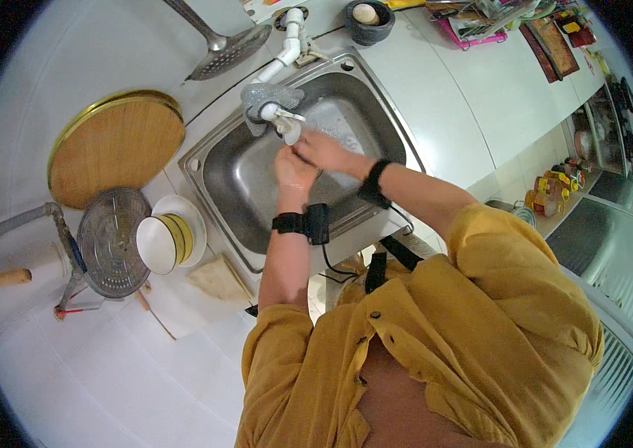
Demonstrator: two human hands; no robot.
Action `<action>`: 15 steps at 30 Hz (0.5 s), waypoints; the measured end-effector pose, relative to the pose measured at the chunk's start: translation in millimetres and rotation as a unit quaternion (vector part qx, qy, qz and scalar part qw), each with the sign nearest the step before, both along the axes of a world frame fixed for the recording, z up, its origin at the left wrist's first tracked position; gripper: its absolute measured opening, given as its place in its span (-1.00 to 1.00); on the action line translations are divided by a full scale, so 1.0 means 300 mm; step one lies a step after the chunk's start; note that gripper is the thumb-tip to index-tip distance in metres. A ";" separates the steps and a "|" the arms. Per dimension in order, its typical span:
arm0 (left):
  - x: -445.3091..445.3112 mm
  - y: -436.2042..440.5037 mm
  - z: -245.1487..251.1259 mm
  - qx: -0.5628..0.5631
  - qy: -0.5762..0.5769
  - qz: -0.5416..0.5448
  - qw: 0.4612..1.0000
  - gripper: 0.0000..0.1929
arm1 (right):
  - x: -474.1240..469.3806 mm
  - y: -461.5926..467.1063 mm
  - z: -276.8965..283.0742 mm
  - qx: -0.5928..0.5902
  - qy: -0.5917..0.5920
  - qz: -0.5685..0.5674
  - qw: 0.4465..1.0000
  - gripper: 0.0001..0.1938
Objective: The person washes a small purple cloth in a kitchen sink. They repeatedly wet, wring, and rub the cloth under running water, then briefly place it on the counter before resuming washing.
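Both of my hands are over a stainless steel sink [254, 173], close together under the mouth of a white plastic tap [288, 126]. My left hand [295, 167] is raised just below the spout, its fingers partly hidden. My right hand [322, 151] is blurred and touches or overlaps the left one; whether anything small lies between them cannot be told. A grey mesh cloth [260, 101] hangs over the tap's pipe. Each wrist bears a black strap with a cable.
Left of the sink are a round wooden board [117, 148], a round metal lid or plate [114, 241], stacked bowls [156, 245] and a folded cloth [218, 279]. A perforated skimmer [232, 53] hangs above. A stone mortar [370, 28] stands behind the sink; a pink basket [473, 39] is further right.
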State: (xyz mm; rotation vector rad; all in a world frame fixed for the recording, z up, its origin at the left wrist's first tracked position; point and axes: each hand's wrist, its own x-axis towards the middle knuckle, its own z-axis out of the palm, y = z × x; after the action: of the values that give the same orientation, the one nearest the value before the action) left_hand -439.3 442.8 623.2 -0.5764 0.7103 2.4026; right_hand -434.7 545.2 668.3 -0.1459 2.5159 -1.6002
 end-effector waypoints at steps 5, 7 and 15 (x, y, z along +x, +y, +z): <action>0.007 -0.030 -0.008 0.143 0.058 0.017 0.988 -0.53 | 0.021 -0.006 0.001 0.088 0.011 0.066 0.994 -0.57; 0.008 0.007 0.011 0.022 -0.030 -0.005 0.999 -0.48 | 0.001 0.005 -0.004 0.042 -0.079 0.023 0.996 -0.54; -0.039 0.033 0.110 -0.069 -0.009 0.032 0.997 -0.36 | 0.031 0.041 -0.062 -0.158 -0.059 -0.081 0.982 -0.60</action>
State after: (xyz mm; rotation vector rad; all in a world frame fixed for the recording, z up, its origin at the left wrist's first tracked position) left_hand -451.1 452.7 656.3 -0.6847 0.8668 2.4174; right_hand -425.3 557.5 649.9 0.1187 2.2208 -2.0017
